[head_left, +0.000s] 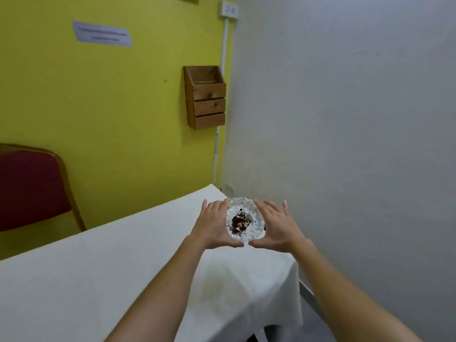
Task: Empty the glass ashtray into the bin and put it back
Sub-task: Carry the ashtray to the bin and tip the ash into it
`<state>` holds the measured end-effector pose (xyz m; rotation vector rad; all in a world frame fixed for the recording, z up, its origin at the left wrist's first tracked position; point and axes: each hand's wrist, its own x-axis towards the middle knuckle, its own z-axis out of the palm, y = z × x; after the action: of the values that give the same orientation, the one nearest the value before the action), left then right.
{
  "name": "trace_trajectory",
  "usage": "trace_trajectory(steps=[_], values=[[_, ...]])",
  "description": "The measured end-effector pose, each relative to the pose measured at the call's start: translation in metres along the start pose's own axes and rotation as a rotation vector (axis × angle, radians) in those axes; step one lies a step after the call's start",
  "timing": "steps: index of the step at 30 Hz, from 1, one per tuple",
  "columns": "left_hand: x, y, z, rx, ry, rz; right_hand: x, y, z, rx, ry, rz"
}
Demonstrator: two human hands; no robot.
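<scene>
A round cut-glass ashtray (244, 219) with a dark heap of ash in its middle sits near the far right corner of the white-clothed table (123, 267). My left hand (212, 225) cups its left rim and my right hand (276, 225) cups its right rim, thumbs meeting under the near edge, fingers spread along the sides. Whether the ashtray rests on the cloth or is lifted slightly I cannot tell. No bin is in view.
A red padded chair (29, 191) stands at the table's far left side against the yellow wall. A wooden wall box (206, 99) hangs above the corner. The grey wall (357, 144) runs close along the table's right edge.
</scene>
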<state>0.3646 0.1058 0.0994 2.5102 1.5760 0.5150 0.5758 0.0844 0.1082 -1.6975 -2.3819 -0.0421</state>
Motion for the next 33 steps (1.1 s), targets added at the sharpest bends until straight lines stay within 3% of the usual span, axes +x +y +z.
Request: trace_trajectory(steps=[7,13,25,33], values=[[0.055,0.114,0.054,-0.008,0.001,0.118,-0.063,0.116,-0.027,-0.047,-0.01,0.118],[0.087,0.17,0.084,-0.013,-0.052,0.164,-0.088,0.178,-0.029,-0.032,-0.021,0.199],[0.181,0.179,0.157,-0.034,-0.111,0.198,-0.048,0.265,0.008,0.198,-0.093,0.292],[0.265,0.155,0.211,-0.126,-0.118,0.071,0.035,0.334,0.039,0.271,-0.191,0.246]])
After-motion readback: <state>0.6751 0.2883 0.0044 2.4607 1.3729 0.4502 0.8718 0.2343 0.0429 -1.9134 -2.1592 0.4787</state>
